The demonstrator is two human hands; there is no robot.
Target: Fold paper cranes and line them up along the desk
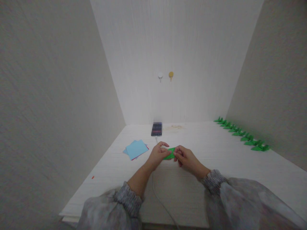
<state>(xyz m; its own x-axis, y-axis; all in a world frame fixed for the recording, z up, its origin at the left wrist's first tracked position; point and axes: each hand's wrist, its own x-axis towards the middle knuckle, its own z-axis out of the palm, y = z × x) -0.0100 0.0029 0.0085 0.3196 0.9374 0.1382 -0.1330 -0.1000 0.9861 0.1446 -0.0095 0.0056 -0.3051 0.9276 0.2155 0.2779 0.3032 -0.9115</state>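
Observation:
A small folded piece of green paper (170,153) is held between my two hands, just above the middle of the white table. My left hand (158,154) grips its left side, the thumb and fingers closed on the paper. On the right side, my right hand (184,156) pinches the paper's edge between thumb and fingertips. The fingers cover parts of the paper, so its full folded shape is hidden.
Square sheets of light blue paper (137,149), with a red edge beneath, lie to the left. A phone (156,129) with a white cable (155,191) stands near the back wall. Several green folded paper figures (248,137) line the right. A small red bit (93,177) lies at left.

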